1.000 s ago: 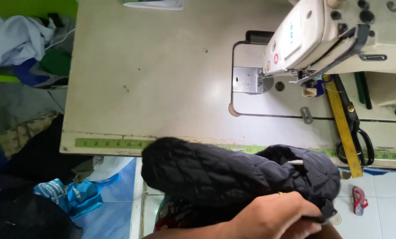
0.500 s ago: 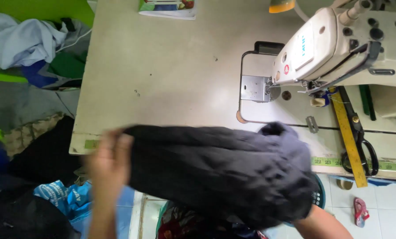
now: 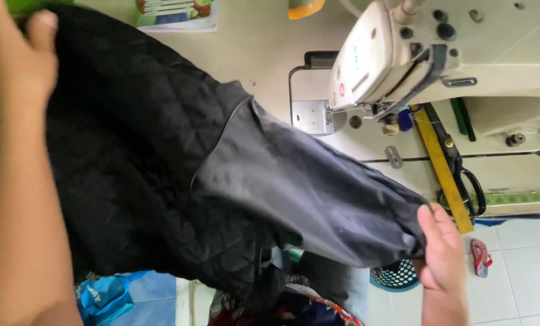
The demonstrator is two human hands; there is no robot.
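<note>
Fingers of the left hand point(image 3: 19, 57), upper left of the frame, pinch the quilted end of a black jacket point(image 3: 161, 163); the right hand point(image 3: 442, 256), lower right, grips its smooth lining end. The jacket hangs spread mid-frame, none of it under the sewing machine point(image 3: 390, 54), upper right. A yellow ruler point(image 3: 442, 166) and scissors point(image 3: 463, 181) lie untouched on the table point(image 3: 252, 48).

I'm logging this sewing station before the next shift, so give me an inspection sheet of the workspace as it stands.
Surface: pale sewing table, largely hidden by cloth.
Job's things: black quilted garment with smooth grey lining, stretched between both hands.
Clutter: yellow ruler, black scissors, printed booklet at the far edge.
Hands: left hand grips the quilted end; right hand pinches the lining end.
Cables: nothing seen.
Surroundings: white sewing machine, teal basket, blue bag, tiled floor.
</note>
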